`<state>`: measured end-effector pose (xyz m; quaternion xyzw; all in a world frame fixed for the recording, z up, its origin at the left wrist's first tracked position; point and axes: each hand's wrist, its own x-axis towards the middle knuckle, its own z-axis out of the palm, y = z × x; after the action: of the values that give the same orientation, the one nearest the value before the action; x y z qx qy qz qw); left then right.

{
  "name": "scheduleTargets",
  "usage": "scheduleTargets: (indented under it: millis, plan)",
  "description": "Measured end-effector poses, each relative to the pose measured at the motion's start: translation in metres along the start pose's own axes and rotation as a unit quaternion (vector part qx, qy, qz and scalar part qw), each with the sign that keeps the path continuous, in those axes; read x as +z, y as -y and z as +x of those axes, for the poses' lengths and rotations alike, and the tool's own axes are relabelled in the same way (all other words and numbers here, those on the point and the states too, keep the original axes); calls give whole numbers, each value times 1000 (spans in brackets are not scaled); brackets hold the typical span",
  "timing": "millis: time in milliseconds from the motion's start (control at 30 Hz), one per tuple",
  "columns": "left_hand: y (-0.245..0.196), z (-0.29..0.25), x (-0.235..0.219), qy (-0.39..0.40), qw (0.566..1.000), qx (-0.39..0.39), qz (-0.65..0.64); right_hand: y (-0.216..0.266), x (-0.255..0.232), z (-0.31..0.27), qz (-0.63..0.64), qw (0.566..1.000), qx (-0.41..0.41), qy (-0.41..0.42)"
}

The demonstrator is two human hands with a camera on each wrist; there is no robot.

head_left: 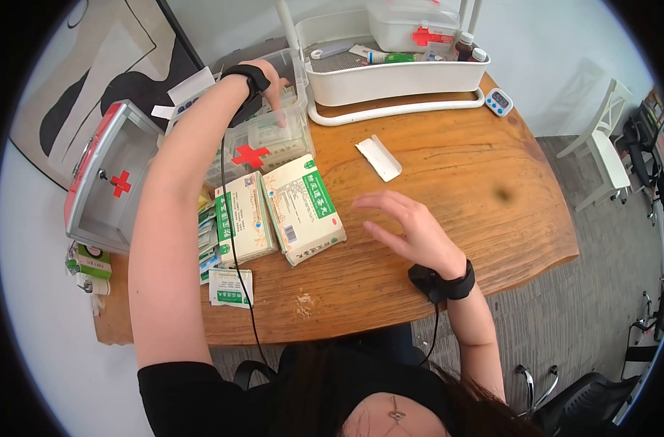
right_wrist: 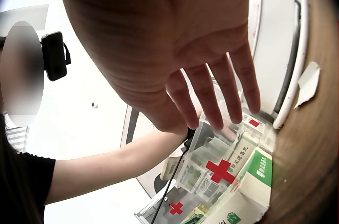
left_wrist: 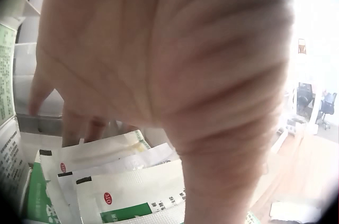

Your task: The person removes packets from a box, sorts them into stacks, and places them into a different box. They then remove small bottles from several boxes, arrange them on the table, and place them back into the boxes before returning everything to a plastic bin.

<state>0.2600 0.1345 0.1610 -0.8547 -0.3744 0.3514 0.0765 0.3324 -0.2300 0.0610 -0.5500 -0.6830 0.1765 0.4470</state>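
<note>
In the head view my left hand [head_left: 272, 81] reaches down into a clear plastic box [head_left: 250, 156] with a red cross on its front. The left wrist view has its fingers extended downward behind several white and green medicine sachets [left_wrist: 132, 187]; the sachets hide the fingertips. My right hand [head_left: 419, 237] hovers over the wooden table, fingers extended, nothing in it. Two white and green medicine cartons, the larger carton [head_left: 303, 207] and the smaller carton [head_left: 246, 218], lean in front of the box. More sachets [head_left: 209, 237] are piled left of them, and another sachet [head_left: 231, 288] lies nearer the front edge.
A red and silver first-aid case [head_left: 109, 193] stands at the left. Behind is a white rack [head_left: 397, 76] with bottles and a lidded box. A timer [head_left: 499, 102], a torn white card piece [head_left: 380, 158] and crumbs [head_left: 304, 304] lie on the table [head_left: 477, 175]. Cables trail from both wrists.
</note>
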Motion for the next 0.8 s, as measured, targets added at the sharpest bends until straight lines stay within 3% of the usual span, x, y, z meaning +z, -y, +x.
scheduleTargets:
  millis: [67, 133, 367, 433, 700, 800]
  plan:
    - [0, 0, -2, -1, 1000, 0, -1, -1, 0, 0, -3, 1000, -1, -2]
    - [-6, -7, -8, 67, 997, -39, 23, -2, 0, 0, -3, 1000, -3, -5]
    - [5, 7, 2, 46, 999, 24, 10, -5, 1, 0, -5, 1000, 0, -2]
    - [1, -6, 1, -45, 999, 23, 14, -5, 1, 1, -6, 1000, 0, -1]
    - [9, 4, -2, 9, 999, 50, -3, -10, 4, 1, -16, 999, -27, -26]
    - [19, 9, -4, 24, 996, 74, -39, -7, 2, 2, -2, 1000, 14, -3]
